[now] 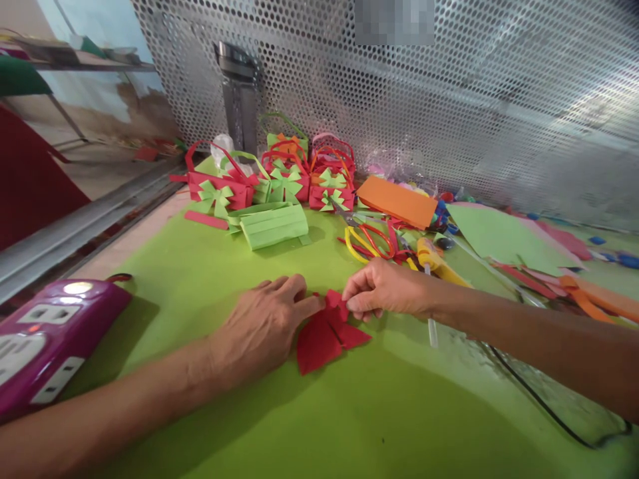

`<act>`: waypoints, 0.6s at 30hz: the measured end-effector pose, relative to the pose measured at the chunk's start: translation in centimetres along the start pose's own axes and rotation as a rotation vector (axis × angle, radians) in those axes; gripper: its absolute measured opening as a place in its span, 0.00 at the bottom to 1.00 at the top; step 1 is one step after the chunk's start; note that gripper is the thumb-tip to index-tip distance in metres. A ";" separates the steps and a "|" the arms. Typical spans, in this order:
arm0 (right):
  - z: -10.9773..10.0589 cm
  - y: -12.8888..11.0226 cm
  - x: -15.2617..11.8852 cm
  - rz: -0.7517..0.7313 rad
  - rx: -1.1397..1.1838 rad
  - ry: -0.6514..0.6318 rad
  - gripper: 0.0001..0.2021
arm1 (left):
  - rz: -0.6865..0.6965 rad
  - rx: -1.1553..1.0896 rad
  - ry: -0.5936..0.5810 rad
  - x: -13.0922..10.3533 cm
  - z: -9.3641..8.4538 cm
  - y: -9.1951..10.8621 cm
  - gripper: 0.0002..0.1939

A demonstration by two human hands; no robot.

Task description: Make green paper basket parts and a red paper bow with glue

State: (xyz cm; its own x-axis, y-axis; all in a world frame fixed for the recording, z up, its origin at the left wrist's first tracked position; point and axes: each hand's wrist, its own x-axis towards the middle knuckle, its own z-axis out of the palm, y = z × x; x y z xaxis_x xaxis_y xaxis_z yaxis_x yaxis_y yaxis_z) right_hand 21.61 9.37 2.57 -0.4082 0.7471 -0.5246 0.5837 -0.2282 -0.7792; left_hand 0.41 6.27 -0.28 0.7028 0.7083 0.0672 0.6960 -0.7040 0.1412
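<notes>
A red paper cutout (322,339) with pointed, petal-like parts lies on the green tabletop (379,399). My left hand (269,319) rests at its left side, fingers bent, with thumb and forefinger at the upper left edge of the cutout. From the right, my right hand (369,289) pinches the cutout's upper right part between thumb and fingertips. Beyond the hands sit scissors with red and yellow handles (367,241) and a folded light green paper piece (274,226).
Small red paper baskets (239,189) with green bows stand at the back, before a dark bottle (239,100) and a perforated metal panel (319,73). A purple power strip (74,332) lies left. To the right are a yellow glue gun (439,259), its black cable (539,402) and paper sheets (504,236).
</notes>
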 end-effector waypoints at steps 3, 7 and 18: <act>0.3 -0.2 -0.1 0.018 0.015 0.017 0.01 | 0.007 0.009 0.013 -0.1 0.1 0.0 0.20; 0.5 -0.3 0.0 0.038 -0.007 0.036 0.02 | 0.007 0.009 0.010 -0.1 0.2 0.0 0.20; 1.1 -0.2 1.0 -0.083 -0.363 0.090 0.03 | 0.009 0.010 -0.004 0.0 0.1 -0.1 0.19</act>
State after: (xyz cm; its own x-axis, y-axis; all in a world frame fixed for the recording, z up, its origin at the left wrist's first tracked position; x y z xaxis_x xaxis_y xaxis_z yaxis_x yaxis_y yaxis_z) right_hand 20.34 9.44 1.82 -0.4105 0.8093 -0.4201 0.7687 0.0594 -0.6368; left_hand 0.35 6.33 -0.44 0.7097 0.7015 0.0641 0.6909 -0.7110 0.1308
